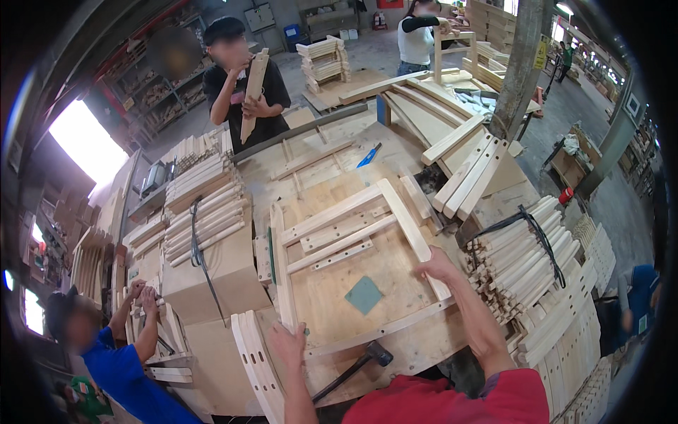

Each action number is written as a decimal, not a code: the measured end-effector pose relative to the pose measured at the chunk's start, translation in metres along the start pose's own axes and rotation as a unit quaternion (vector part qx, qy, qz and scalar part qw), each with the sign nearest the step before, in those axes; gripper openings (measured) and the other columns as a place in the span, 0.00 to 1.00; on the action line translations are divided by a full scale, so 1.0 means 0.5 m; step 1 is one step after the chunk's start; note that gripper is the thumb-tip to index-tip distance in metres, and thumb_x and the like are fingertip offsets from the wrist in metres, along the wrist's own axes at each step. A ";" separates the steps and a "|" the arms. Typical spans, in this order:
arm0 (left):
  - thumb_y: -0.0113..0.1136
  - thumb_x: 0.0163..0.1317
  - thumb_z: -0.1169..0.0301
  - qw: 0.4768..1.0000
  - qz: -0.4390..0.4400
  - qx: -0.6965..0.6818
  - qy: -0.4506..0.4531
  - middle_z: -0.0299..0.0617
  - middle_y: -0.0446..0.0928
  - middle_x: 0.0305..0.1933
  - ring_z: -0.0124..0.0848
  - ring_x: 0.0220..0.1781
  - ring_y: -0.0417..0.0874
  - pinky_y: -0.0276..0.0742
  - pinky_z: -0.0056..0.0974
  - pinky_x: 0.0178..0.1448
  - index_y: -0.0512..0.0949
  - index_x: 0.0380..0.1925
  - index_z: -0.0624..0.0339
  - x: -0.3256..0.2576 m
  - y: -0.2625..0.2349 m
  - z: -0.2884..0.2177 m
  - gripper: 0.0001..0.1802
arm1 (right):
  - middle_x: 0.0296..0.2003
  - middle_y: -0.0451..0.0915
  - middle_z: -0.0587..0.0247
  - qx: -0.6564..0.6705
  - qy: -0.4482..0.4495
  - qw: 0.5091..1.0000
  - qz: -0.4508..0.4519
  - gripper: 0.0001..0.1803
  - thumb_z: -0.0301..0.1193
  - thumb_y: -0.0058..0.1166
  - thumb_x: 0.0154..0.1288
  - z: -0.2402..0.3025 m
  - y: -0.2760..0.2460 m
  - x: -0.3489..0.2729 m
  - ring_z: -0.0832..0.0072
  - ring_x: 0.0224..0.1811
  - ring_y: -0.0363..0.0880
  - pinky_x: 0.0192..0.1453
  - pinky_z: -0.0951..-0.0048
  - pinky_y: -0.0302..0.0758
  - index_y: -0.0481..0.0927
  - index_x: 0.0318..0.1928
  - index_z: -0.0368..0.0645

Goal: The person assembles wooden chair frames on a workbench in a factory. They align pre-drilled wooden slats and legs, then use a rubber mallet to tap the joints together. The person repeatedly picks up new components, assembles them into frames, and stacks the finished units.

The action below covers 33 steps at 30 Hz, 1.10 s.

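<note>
A pale wooden frame (404, 220), made of two long side pieces and several crosspieces, lies on the plywood workbench (328, 272) in front of me. My left hand (288, 345) grips the near end of its left side piece, where a curved rail (381, 329) with holes meets it. Farther right, my right hand (438, 266) is closed round the right side piece, partway down. Inside the frame a green square patch (364, 295) lies flat on the bench. Near my body, a black-headed mallet (379, 353) rests just below the curved rail.
Bundled wooden bars (515, 247) sit to the right, stacked bars (205, 219) to the left. Slotted slats (256, 364) lie by my left forearm. Across the bench, a person (247, 92) holds a wooden piece; another in blue (123, 353) works at left. A blue-handled tool (369, 155) lies beyond the frame.
</note>
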<state>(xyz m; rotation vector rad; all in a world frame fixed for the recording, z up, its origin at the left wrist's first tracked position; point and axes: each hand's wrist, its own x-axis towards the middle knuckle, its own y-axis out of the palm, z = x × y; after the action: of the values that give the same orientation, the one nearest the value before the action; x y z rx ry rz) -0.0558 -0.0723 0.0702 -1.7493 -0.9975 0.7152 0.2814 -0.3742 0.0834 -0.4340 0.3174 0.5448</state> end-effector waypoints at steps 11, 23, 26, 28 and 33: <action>0.70 0.54 0.66 0.965 -0.227 -0.120 0.054 0.68 0.79 0.59 0.61 0.62 0.80 0.73 0.54 0.68 0.69 0.64 0.76 0.109 0.003 -0.105 0.39 | 0.32 0.86 0.63 0.079 -0.128 0.982 -0.110 0.17 0.30 0.68 0.53 -0.011 -0.076 -0.246 0.72 0.32 0.85 0.41 0.70 0.81 0.83 0.44 0.40; 0.67 0.62 0.73 0.882 -0.202 -0.292 0.309 0.58 0.71 0.70 0.49 0.71 0.73 0.69 0.48 0.72 0.61 0.76 0.65 0.327 -0.199 -0.568 0.42 | 0.22 0.72 0.67 0.464 -0.153 0.872 -0.019 0.17 0.41 0.61 0.75 0.277 -0.341 -0.010 0.74 0.21 0.74 0.26 0.70 0.76 0.71 0.39 0.42; 0.67 0.62 0.74 0.885 -0.157 -0.314 0.306 0.56 0.71 0.69 0.47 0.67 0.76 0.72 0.46 0.68 0.62 0.76 0.64 0.274 -0.166 -0.564 0.42 | 0.21 0.71 0.68 0.492 -0.099 0.864 -0.038 0.18 0.45 0.62 0.74 0.343 -0.385 0.187 0.73 0.20 0.73 0.24 0.66 0.75 0.72 0.39 0.45; 0.67 0.62 0.75 0.901 -0.127 -0.310 0.274 0.54 0.72 0.69 0.45 0.65 0.78 0.75 0.45 0.65 0.63 0.76 0.62 0.236 -0.138 -0.486 0.41 | 0.22 0.71 0.67 0.532 -0.068 0.841 -0.069 0.19 0.46 0.64 0.72 0.368 -0.402 0.301 0.71 0.20 0.73 0.24 0.63 0.76 0.73 0.40 0.46; 0.64 0.65 0.74 0.944 -0.128 -0.288 0.095 0.54 0.74 0.66 0.42 0.59 0.80 0.80 0.43 0.58 0.66 0.73 0.65 0.125 -0.109 -0.206 0.36 | 0.42 0.77 0.56 0.542 -0.082 0.819 -0.167 0.31 0.46 0.70 0.67 0.371 -0.511 0.493 0.57 0.40 0.79 0.44 0.49 0.81 0.71 0.58 0.40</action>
<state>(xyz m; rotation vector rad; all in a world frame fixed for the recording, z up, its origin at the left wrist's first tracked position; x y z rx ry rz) 0.0424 -0.0532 0.1566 -2.0769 -1.3561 0.0779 0.6567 -0.3770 0.2242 0.6659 0.3267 -0.0083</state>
